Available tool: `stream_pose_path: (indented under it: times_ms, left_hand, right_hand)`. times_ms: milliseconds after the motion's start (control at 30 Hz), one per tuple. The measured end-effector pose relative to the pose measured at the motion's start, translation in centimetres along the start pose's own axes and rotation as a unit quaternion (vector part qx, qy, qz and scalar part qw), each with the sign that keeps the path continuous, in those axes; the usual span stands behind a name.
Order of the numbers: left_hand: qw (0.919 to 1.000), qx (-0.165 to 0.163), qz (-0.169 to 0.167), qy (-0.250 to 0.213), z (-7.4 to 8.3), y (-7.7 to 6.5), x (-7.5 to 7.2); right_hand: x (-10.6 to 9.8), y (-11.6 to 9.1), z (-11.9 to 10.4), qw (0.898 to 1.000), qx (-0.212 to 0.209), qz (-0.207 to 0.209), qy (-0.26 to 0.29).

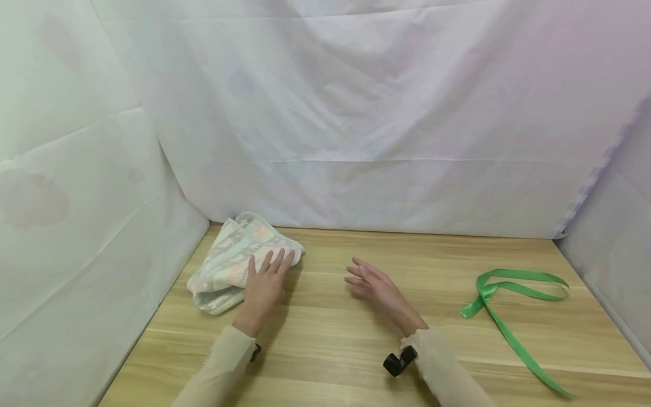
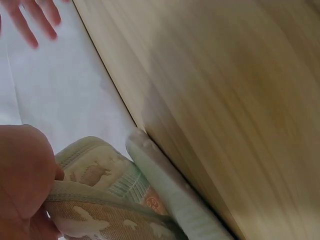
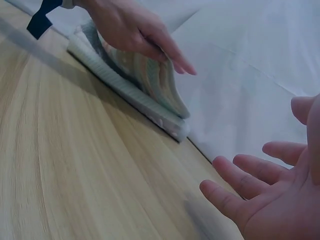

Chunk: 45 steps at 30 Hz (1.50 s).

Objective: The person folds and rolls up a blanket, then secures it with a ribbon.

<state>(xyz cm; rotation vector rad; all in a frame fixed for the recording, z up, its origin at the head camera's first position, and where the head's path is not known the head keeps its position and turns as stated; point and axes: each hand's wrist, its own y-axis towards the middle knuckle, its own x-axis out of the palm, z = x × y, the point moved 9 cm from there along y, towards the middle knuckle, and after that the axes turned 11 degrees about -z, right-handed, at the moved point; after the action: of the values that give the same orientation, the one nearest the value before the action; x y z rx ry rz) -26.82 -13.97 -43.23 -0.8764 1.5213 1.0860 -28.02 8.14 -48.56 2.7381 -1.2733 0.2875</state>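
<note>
A folded towel (image 1: 224, 257) in pale stripes with small figures lies at the back left of the table. My left hand (image 1: 264, 288) is over its right side, fingers spread across the top in the head view. From the left wrist, an edge of the towel (image 2: 95, 172) runs in between the thumb and fingers of that hand (image 2: 22, 180). The right wrist view shows its upper layer raised off the lower fold under the left hand (image 3: 132, 30). My right hand (image 1: 378, 288) hovers to the right, palm turned inward, fingers loosely extended and holding nothing.
On the right of the wooden table (image 1: 325, 345) lies a looped green ribbon (image 1: 508, 333), one tail reaching toward the front. White cloth hangings (image 1: 356, 124) close off the back and both sides. A black wrist mount (image 1: 399, 362) sits at my right cuff.
</note>
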Motion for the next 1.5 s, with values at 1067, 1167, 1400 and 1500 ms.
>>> stream_pose_path:
  times_ms: [1067, 1167, 1400, 1500]
  left_hand:
    - [0.986, 0.128, -0.079, -0.072, 10.7, -0.8, 1.7]
    - [0.985, 0.134, -0.088, -0.064, 10.9, -1.1, 2.0]
    - [0.98, 0.135, -0.125, -0.076, 10.2, -1.3, 2.0]
    - [0.9792, 0.127, -0.123, -0.1, 9.0, -1.1, 1.4]
  right_hand:
    - [-0.9, 3.1, 3.8, 0.981, 0.07, 0.168, 0.068]
    - [-1.0, 3.1, 4.0, 0.977, 0.078, 0.189, 0.052]
    - [-1.2, 2.6, 3.7, 0.977, 0.067, 0.203, 0.021]
    - [-1.4, 2.2, 3.5, 0.977, 0.068, 0.201, 0.02]
